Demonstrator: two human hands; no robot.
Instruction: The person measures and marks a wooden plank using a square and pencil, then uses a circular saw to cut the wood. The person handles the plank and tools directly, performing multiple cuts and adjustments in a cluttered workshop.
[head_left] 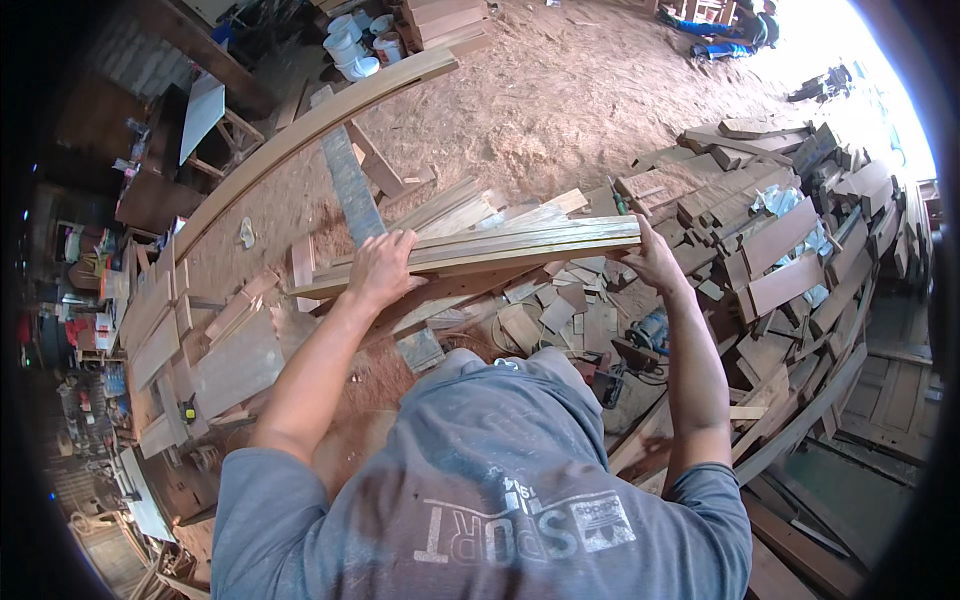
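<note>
Stacked boards held level between two hands

Toward the left edge of the floor [510, 120], flat pale boards [240, 362] lie in overlapping layers, with a small yellow-and-black object [188, 411] on the wood near them. A long, smooth beam [330, 112] runs from there toward the floor's far edge; its curve probably owes much to the lens. A worn grey strip [349, 180] reaches back toward the left hand.

The left hand [385, 270] is clamped round the bundle of boards [525, 243], fingers bent over the top and thumb against the near side. The bundle is held above the floor in front of the person's knees, its left end running out past that hand. Its thin, straight pieces lie flat on one another, edges roughly in line, with streaky grain. The right hand [655, 262] grips the right end, fingers around the corner; how its fingertips press underneath is hidden. A hand toward each end presumably keeps the layers from sliding and the long shape from tipping.

Below lie small blocky offcuts [560, 308] and, farther right, a blue power tool [652, 330] with a cable. Toward the floor's right edge, rough brown timber [785, 285] is heaped, perhaps to leave the middle walkable, with crumpled, pale-blue plastic [778, 200] caught among its square-cut ends
</note>
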